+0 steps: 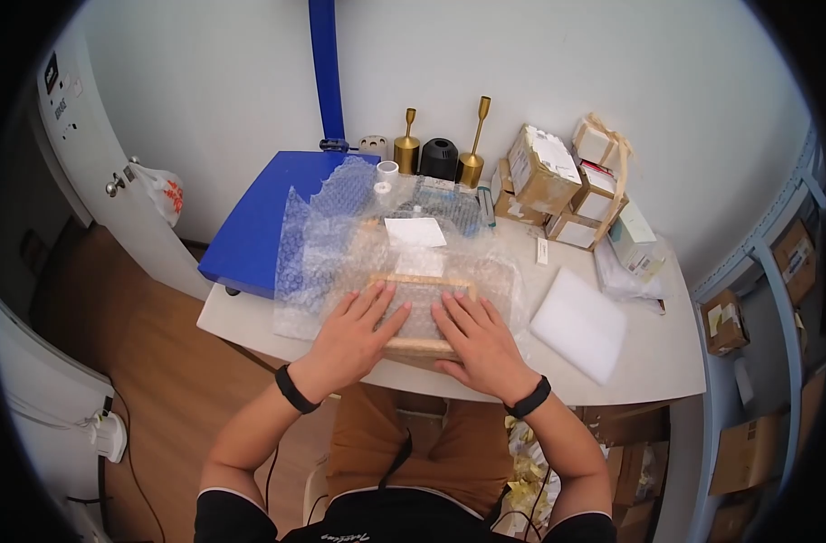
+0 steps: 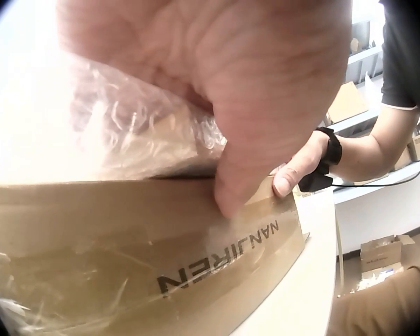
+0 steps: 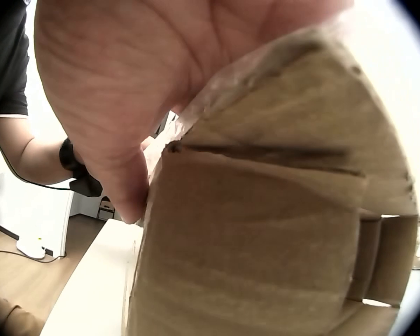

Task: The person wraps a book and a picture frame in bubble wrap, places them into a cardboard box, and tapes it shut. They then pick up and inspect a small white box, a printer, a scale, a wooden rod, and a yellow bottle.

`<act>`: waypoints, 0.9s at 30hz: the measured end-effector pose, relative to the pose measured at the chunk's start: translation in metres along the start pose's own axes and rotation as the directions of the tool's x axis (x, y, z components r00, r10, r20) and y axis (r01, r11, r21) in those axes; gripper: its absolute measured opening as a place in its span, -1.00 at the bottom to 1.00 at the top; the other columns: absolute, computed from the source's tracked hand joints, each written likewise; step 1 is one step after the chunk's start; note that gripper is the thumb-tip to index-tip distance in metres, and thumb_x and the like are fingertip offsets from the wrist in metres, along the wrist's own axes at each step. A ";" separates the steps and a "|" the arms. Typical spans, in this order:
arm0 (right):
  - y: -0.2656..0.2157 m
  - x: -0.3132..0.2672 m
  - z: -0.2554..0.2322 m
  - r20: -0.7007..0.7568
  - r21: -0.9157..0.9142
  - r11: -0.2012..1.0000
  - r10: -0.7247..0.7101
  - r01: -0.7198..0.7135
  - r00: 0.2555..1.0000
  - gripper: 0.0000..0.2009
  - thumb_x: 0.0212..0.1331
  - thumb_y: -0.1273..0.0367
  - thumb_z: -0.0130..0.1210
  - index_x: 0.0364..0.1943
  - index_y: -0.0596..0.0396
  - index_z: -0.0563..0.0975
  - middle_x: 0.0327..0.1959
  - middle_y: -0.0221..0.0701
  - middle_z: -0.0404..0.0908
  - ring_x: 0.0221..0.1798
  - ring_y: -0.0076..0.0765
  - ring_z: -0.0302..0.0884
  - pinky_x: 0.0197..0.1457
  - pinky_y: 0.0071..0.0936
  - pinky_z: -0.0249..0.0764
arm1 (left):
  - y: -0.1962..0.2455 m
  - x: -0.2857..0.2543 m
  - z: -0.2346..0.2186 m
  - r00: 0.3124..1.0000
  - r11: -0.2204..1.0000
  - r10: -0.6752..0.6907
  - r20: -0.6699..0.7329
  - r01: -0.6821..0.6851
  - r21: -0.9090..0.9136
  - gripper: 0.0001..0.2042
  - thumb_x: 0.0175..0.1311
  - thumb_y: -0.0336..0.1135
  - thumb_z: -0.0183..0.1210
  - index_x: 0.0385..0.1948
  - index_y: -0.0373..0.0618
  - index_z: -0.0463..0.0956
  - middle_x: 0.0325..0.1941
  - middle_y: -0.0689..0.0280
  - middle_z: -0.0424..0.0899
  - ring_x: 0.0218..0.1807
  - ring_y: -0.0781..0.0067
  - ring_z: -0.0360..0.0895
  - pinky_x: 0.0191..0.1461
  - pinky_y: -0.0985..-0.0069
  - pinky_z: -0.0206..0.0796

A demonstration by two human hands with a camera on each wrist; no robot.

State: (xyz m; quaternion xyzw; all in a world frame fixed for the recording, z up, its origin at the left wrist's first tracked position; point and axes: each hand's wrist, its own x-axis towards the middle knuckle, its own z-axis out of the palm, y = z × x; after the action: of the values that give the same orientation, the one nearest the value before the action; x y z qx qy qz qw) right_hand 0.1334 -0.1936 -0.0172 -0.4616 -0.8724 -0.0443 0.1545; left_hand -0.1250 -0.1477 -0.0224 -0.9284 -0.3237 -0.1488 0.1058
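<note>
Before me on the table, near its front edge, sits a cardboard box [image 1: 419,346] with clear bubble wrap [image 1: 420,303] in its top. My left hand [image 1: 351,333] presses the wrap with spread, straight fingers. Its thumb [image 2: 232,185] rests against the front wall, just above dark upside-down "NANJIREN" lettering [image 2: 220,259]. On the other side, my right hand [image 1: 487,342] lies likewise, fingers extended over the wrap. The right thumb [image 3: 129,199] reaches down the front wall. Loose end flaps [image 3: 259,231] of the box show in the right wrist view.
More bubble wrap [image 1: 322,226] spreads across a blue platform scale [image 1: 259,213] at left. Behind stand gold candlesticks [image 1: 472,167] and a black cylinder [image 1: 440,159]. Stacked cartons [image 1: 544,172] are at back right. White foam sheets [image 1: 579,324] lie right of the box.
</note>
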 end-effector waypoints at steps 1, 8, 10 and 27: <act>0.000 0.000 -0.001 -0.002 -0.002 1.000 -0.001 0.001 1.000 -0.15 -0.02 0.13 0.41 0.39 0.11 0.30 0.44 -0.11 0.30 0.48 0.03 0.22 0.50 0.08 0.15 | 0.000 0.000 0.000 1.000 1.000 0.013 -0.010 -0.013 0.016 -0.17 -0.08 -0.33 0.43 0.39 -0.01 0.30 0.47 0.02 0.30 0.49 -0.01 0.25 0.44 0.06 0.19; -0.002 -0.003 -0.016 -0.047 -0.039 0.999 -0.024 0.022 0.999 -0.32 -0.02 0.30 0.34 0.28 0.09 0.41 0.28 -0.22 0.47 0.36 -0.12 0.38 0.49 0.13 0.15 | 0.003 0.002 -0.030 1.000 0.997 0.026 -0.002 -0.026 -0.067 -0.25 -0.10 -0.33 0.36 0.32 -0.04 0.39 0.36 0.07 0.45 0.39 0.02 0.37 0.39 0.09 0.25; -0.003 -0.003 -0.023 -0.064 -0.057 0.998 -0.043 0.040 0.997 -0.37 -0.04 0.34 0.33 0.23 0.08 0.44 0.20 -0.26 0.54 0.31 -0.16 0.44 0.48 0.11 0.18 | 0.006 0.003 -0.040 1.000 0.990 0.025 0.004 -0.024 -0.139 -0.33 -0.11 -0.35 0.32 0.22 -0.10 0.47 0.25 0.10 0.54 0.29 0.06 0.47 0.35 0.11 0.30; 0.012 0.019 -0.089 0.033 0.243 0.970 -0.041 0.032 0.999 -0.70 0.21 0.20 0.26 -0.15 0.07 0.48 -0.34 -0.20 0.58 -0.21 -0.02 0.59 -0.15 -0.18 0.49 | -0.027 0.023 -0.087 0.999 0.856 0.004 0.042 0.019 -0.517 -0.71 0.19 -0.28 0.32 -0.10 -0.15 0.53 -0.24 0.09 0.63 -0.20 -0.02 0.58 -0.18 0.20 0.38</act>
State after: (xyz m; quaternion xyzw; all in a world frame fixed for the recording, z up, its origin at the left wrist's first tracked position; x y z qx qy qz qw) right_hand 0.1536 -0.1916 0.0718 -0.4241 -0.8823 0.0682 0.1925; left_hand -0.1433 -0.1398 0.0695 -0.9243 -0.2777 -0.2113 -0.1548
